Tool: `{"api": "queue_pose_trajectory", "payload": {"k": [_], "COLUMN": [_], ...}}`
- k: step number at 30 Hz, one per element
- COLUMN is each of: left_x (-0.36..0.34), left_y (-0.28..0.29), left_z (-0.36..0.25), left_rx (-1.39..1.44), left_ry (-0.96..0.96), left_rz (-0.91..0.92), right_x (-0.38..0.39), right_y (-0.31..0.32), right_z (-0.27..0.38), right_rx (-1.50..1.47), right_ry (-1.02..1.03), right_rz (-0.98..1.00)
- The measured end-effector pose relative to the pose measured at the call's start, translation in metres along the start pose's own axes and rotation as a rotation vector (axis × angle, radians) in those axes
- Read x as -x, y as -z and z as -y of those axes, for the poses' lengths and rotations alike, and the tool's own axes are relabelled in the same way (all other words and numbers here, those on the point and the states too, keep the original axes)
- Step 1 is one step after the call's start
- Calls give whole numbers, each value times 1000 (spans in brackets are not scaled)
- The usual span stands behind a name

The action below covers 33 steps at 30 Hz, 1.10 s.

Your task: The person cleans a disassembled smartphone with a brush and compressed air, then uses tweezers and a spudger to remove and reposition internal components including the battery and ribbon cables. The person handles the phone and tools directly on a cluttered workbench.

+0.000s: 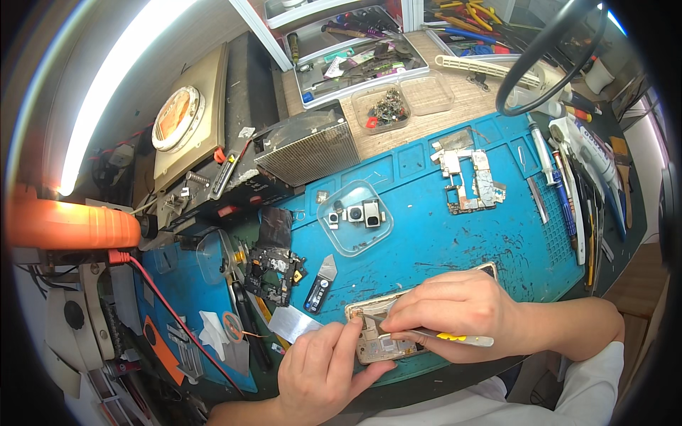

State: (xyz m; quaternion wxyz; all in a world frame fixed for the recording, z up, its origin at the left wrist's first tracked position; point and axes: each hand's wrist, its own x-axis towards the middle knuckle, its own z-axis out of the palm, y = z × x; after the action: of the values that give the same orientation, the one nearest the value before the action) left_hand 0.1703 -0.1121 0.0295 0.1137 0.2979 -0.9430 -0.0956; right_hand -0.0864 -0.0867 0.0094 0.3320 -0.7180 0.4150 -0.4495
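Head view: camera modules (359,213) and circuit board (470,179) lie beyond the opened phone (376,334).

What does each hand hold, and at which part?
The right hand grips tweezers near their middle. The left hand steadies the opened phone frame at its left end.

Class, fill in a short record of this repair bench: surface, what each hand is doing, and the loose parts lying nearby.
Surface: blue mat
Left hand: steadies the opened phone, thumb on its edge
Right hand: holds tweezers over the phone
Clear tray: camera modules
Upper right of mat: circuit board
Left of phone: second board, pry tool
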Motion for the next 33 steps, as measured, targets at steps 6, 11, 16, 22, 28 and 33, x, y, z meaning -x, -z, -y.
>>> {"api": "queue_pose_trajectory", "payload": {"k": [6,11,16,22,28,33], "left_x": [-1,-1,2,2,0,3], "left_y": [-1,-1,-1,-2,-2,-5], "left_z": [0,1,0,-2,-1,-3], "left_rx": [0,-4,-25,-39,-9,-56], "left_ry": [-6,-14,-19,-25,-46,-43], "left_rz": [-14,-21,-8,-38,-48,-96], "right_x": [0,0,-1,1,-1,1], "right_y": [1,0,1,-1,3,15], "right_z": [0,1,1,0,0,2], "right_rx": [12,17,22,2,-115,-387], "right_ry": [2,3,16,26,-44,-300], "right_rz": [11,6,17,21,-70,-141]}}
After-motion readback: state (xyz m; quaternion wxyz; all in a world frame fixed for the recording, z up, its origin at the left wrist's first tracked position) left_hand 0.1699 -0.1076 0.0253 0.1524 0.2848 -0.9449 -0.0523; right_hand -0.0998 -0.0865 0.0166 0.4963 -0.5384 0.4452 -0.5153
